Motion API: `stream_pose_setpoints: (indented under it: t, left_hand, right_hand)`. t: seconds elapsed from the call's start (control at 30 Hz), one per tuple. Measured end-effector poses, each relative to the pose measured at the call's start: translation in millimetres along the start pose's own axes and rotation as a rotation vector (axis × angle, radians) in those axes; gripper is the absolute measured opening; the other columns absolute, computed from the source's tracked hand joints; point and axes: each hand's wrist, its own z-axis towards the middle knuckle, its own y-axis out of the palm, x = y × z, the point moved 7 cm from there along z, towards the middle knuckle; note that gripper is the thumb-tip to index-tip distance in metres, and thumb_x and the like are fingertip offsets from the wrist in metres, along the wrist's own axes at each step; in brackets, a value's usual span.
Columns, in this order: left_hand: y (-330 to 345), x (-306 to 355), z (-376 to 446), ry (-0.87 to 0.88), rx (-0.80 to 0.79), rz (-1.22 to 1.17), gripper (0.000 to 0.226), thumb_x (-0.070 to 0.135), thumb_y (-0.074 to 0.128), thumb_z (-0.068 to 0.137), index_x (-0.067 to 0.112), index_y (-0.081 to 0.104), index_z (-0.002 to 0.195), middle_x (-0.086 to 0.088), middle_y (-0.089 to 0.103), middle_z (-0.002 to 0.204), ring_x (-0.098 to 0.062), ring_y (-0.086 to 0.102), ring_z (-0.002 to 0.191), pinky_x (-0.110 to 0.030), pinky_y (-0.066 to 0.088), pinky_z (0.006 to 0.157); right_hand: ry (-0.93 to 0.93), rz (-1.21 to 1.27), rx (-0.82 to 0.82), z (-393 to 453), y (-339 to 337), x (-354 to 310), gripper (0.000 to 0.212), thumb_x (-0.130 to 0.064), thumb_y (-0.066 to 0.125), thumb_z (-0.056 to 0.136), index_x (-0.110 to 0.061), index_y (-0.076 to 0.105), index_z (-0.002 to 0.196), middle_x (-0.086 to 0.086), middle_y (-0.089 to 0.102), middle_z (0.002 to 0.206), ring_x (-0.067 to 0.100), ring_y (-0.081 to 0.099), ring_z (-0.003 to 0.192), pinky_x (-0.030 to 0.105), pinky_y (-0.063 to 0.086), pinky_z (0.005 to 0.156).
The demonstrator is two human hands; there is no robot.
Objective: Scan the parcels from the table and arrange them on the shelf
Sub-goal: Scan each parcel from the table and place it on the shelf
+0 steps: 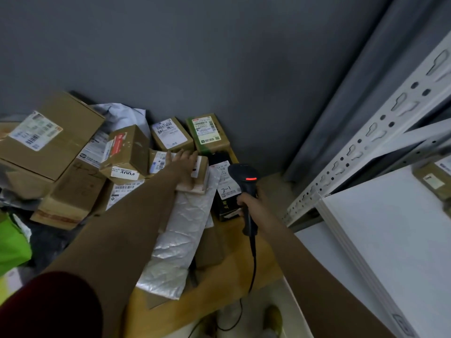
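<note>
Parcels (127, 152) crowd the wooden table (244, 272) against the grey wall (195, 45); the shelf (390, 228) borders its right edge. The left hand (184, 162) rests spread on a small parcel (197, 176); the right hand (251, 203) grips the scanner (245, 181).

The table (214, 286) is crowded from 9 to 12 o'clock with stacked cardboard boxes (52, 140), tight against the grey wall (195, 57). A silver padded envelope (185, 228) lies across the middle. At 3 o'clock the white shelf post (361, 145) blocks the side. Bare wood shows only at 5 o'clock, along the near edge. The white shelf board (390, 228) has open room; one small box (434, 179) stands far back on it.
</note>
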Motion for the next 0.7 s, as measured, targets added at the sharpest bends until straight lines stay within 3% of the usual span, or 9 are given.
stream_pose_setpoints:
  t: [0.1, 0.27, 0.4, 0.5, 0.57, 0.63, 0.7]
  left_hand:
    - [-13, 3, -4, 0.082, 0.084, 0.027, 0.106, 0.035, 0.077, 0.068, 0.018, 0.012, 0.151, -0.009, 0.023, 0.15, -0.03, 0.016, 0.141, -0.054, -0.001, 0.115]
    - [-26, 44, -46, 0.401, 0.217, 0.092, 0.095, 0.033, 0.073, 0.075, 0.022, 0.016, 0.151, -0.006, 0.021, 0.153, -0.025, 0.012, 0.143, -0.045, 0.001, 0.117]
    - [2, 76, -80, 0.531, 0.121, 0.257, 0.088, 0.029, 0.066, 0.083, 0.029, 0.011, 0.151, 0.001, 0.014, 0.157, -0.02, 0.004, 0.146, -0.044, -0.002, 0.117]
    - [25, 77, -91, 0.521, 0.105, 0.351, 0.079, 0.029, 0.055, 0.091, 0.029, 0.005, 0.152, 0.0, 0.008, 0.16, -0.02, 0.001, 0.147, -0.045, -0.001, 0.117]
    - [30, 74, -98, 0.485, 0.137, 0.324, 0.079, 0.025, 0.052, 0.093, 0.027, 0.001, 0.153, -0.002, 0.003, 0.161, -0.021, 0.001, 0.148, -0.044, 0.0, 0.118]
    - [30, 68, -107, 0.394, 0.178, 0.152, 0.086, 0.02, 0.056, 0.09, 0.023, -0.003, 0.153, -0.005, -0.002, 0.161, -0.023, -0.002, 0.148, -0.044, 0.002, 0.118]
    - [32, 52, -112, 0.239, 0.219, -0.235, 0.09, 0.018, 0.06, 0.087, 0.017, -0.003, 0.152, -0.01, 0.001, 0.159, -0.027, 0.002, 0.146, -0.046, 0.01, 0.119]
  right_hand:
    - [0.088, 0.03, -0.006, 6, -8, 14, 0.01, -0.013, 0.058, 0.089, -0.01, 0.056, 0.098, 0.002, 0.055, 0.076, 0.009, 0.055, 0.057, 0.022, 0.047, 0.055]
    - [0.081, 0.156, 0.026, 0, -21, 22, 0.016, -0.021, 0.064, 0.091, -0.009, 0.057, 0.097, 0.0, 0.056, 0.073, 0.01, 0.054, 0.056, 0.024, 0.045, 0.054]
    - [0.072, 0.107, 0.119, -3, -23, 28, 0.025, -0.03, 0.071, 0.086, -0.013, 0.066, 0.103, -0.001, 0.065, 0.077, 0.013, 0.062, 0.068, 0.032, 0.052, 0.065]
    - [0.088, 0.062, 0.138, -5, -12, 36, 0.034, -0.036, 0.074, 0.083, -0.012, 0.067, 0.106, -0.001, 0.065, 0.079, 0.012, 0.063, 0.07, 0.032, 0.053, 0.066]
    - [0.075, 0.071, 0.105, -6, 0, 39, 0.04, -0.035, 0.076, 0.081, -0.014, 0.065, 0.115, 0.002, 0.071, 0.092, 0.014, 0.068, 0.08, 0.028, 0.052, 0.067]
    - [0.035, 0.052, 0.101, -8, 7, 35, 0.04, -0.029, 0.076, 0.082, -0.014, 0.064, 0.117, 0.005, 0.071, 0.101, 0.018, 0.069, 0.089, 0.028, 0.053, 0.071]
    - [-0.022, -0.024, 0.127, -10, 9, 30, 0.035, -0.02, 0.076, 0.083, -0.012, 0.062, 0.114, 0.007, 0.069, 0.101, 0.015, 0.065, 0.087, 0.024, 0.048, 0.065]
